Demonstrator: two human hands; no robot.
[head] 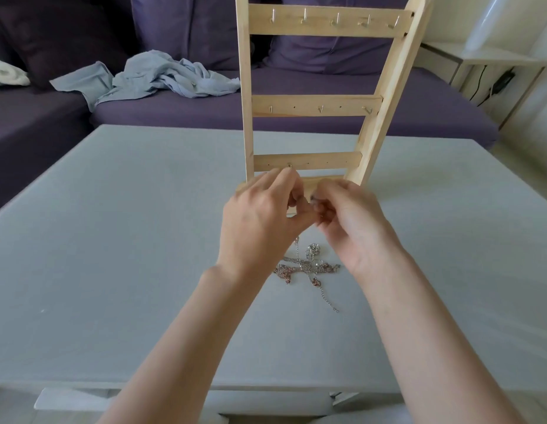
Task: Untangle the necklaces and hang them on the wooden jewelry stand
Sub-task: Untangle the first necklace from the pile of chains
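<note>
— What's behind the pale tabletop (113,240)?
— A purple sofa (296,117) with a crumpled blue cloth (162,75).
— And the wooden jewelry stand (321,105)?
— Upright at the tabletop's middle, hooks bare.
— The hands?
— Left hand (260,215) and right hand (351,221) meet before its base, fingers curled, pinching something too fine to tell.
— The necklaces (309,267)?
— Tangled on the tabletop beneath them.

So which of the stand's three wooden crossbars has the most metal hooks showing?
The top crossbar of the pale wooden jewelry stand: five hooks along it. The middle crossbar shows three, and the bottom crossbar only one.
</note>
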